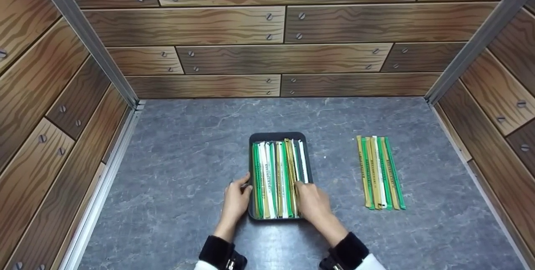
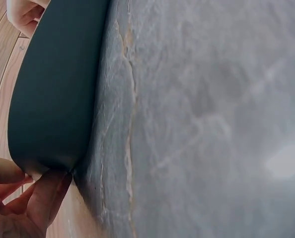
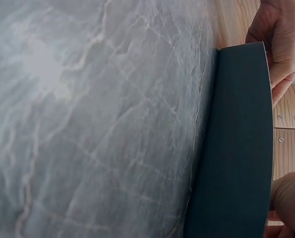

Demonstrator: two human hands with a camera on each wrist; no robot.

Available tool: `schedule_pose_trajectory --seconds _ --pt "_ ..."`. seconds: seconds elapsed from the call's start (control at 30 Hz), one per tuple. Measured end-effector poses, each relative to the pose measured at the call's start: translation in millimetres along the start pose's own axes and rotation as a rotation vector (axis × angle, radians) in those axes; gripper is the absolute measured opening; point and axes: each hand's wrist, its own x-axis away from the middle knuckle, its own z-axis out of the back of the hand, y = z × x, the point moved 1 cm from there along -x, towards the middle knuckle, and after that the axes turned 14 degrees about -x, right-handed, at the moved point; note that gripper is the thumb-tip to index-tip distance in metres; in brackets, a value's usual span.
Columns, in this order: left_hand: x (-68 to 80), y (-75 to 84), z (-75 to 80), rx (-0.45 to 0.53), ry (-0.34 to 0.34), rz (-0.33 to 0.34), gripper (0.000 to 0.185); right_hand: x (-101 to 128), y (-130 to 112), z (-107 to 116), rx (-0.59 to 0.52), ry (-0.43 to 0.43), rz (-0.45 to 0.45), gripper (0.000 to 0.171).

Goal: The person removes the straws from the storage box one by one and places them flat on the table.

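- The left hand (image 1: 236, 201) lies at 9 o'clock of the dark tray (image 1: 251, 165), its fingers curled against the tray's left wall near the near corner; the left wrist view shows fingertips (image 2: 47, 196) pressed on the tray's outer wall (image 2: 53, 94).
- The tray sits on the grey stone-look tabletop (image 1: 184, 169), at the middle of the near half; it is packed with long sticks (image 1: 276, 178) in green, white and gold wrappers, lying lengthwise toward 12 o'clock.
- The right hand (image 1: 314, 203) rests on the tray's near right corner, fingers bent down onto the sticks; whether it pinches one I cannot tell.
- At 3 o'clock of the tray, well apart, a row of like sticks (image 1: 380, 172) lies side by side on the tabletop.
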Motion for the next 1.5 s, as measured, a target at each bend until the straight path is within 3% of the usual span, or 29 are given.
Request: schedule_pose_trajectory --seconds 0.13,0.27,0.57,0.77,1.07,1.5 --pt "-0.4 -0.9 -1.4 -0.008 0.013 -0.011 0.039 3.5 1.4 11.2 -0.116 0.094 0.029 0.031" --pt "-0.8 1.0 0.1 0.017 -0.022 0.022 0.039 6.4 7.3 27.4 -0.229 0.144 0.008 0.034" --pt "-1.0 1.3 1.5 -0.008 -0.033 0.038 0.038 18.7 43.5 64.1 -0.241 0.302 -0.051 0.036" --pt "0.0 0.2 1.6 -0.018 -0.011 0.017 0.038 26.9 74.1 78.0 -0.203 0.309 -0.149 0.044" --pt "-0.1 -0.9 0.5 -0.007 -0.017 0.028 0.038 37.5 113.2 96.1 -0.134 0.247 -0.29 0.04" --pt "-0.4 0.2 -0.6 0.001 -0.024 0.039 0.038 46.9 174.4 133.2 -0.136 0.255 -0.609 0.041"
